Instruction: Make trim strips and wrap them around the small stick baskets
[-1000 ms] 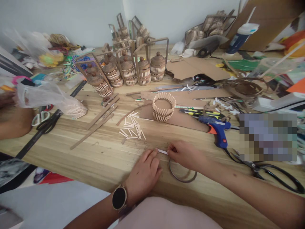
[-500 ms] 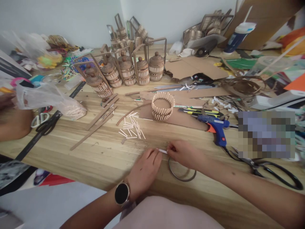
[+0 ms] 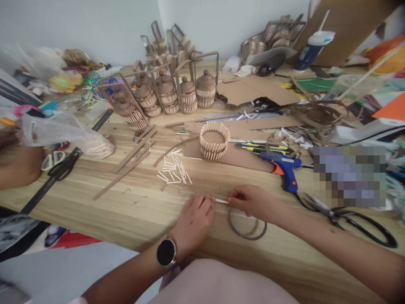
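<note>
A thin white strip (image 3: 221,201) spans the short gap between the two hands, low over the near part of the tabletop (image 3: 133,223). The left hand (image 3: 193,219), below a wrist with a round dark-faced watch (image 3: 166,252), has its grip closed at the strip's left end; the right hand (image 3: 251,202) has its grip pinched on the other end. A thin dark hoop (image 3: 241,235) sits just below the right hand; whether it joins the strip, I cannot tell. Farther back, a round frame of upright pegs (image 3: 214,154) rests on brown cardboard (image 3: 249,161), with loose pale sticks (image 3: 177,171) to its left and a blue glue gun (image 3: 289,177) to its right. Black-handled scissors (image 3: 336,217) lie open, right of the right hand. Lidded wooden containers (image 3: 189,98) with tall handles stand behind the frame
</note>
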A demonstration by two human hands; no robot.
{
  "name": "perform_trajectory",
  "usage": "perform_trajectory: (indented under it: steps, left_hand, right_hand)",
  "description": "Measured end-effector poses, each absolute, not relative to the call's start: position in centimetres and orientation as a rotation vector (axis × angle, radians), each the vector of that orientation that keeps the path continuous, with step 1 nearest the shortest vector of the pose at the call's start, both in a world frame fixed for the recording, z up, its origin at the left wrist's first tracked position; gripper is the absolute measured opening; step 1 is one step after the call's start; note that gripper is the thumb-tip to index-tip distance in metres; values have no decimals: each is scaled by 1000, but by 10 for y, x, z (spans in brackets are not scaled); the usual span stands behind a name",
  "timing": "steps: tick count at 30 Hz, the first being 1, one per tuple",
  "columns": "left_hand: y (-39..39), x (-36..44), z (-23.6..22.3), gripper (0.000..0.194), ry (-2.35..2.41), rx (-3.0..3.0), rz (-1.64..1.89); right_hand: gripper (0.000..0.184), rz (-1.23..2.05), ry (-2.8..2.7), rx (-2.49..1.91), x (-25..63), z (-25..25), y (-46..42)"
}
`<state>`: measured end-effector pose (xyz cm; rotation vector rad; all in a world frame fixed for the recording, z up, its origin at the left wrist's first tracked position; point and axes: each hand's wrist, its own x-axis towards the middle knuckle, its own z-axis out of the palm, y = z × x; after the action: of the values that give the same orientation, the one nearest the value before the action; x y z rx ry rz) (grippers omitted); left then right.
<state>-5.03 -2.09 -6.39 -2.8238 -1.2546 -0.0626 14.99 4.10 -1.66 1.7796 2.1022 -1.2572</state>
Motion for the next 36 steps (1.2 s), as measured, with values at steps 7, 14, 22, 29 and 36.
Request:
perform_trajectory:
  steps: [7,14,22,29,36]
  left_hand:
    - [-20,-49,-60,37,-1271,-2839,2]
    - [-19,-46,-57,38,-1277,-2869,37]
    - [-17,-42,-47,38,-1294,-2896,91]
    - [8,-48,-24,22,-1544,-2956,-43]
    - [31,-49,-17,17,-1664,-3385,-2]
  right_hand:
    - [18,-1286,2093,1760,149,-23,43]
    - [20,-1496,1931,1726,147,-23,42]
    - [16,-1523,1929,1747,145,-30,43]
    - [14,-1544,1996,1719,143,-17,35]
    - [9,-1531,2068,1714,145,-9,22]
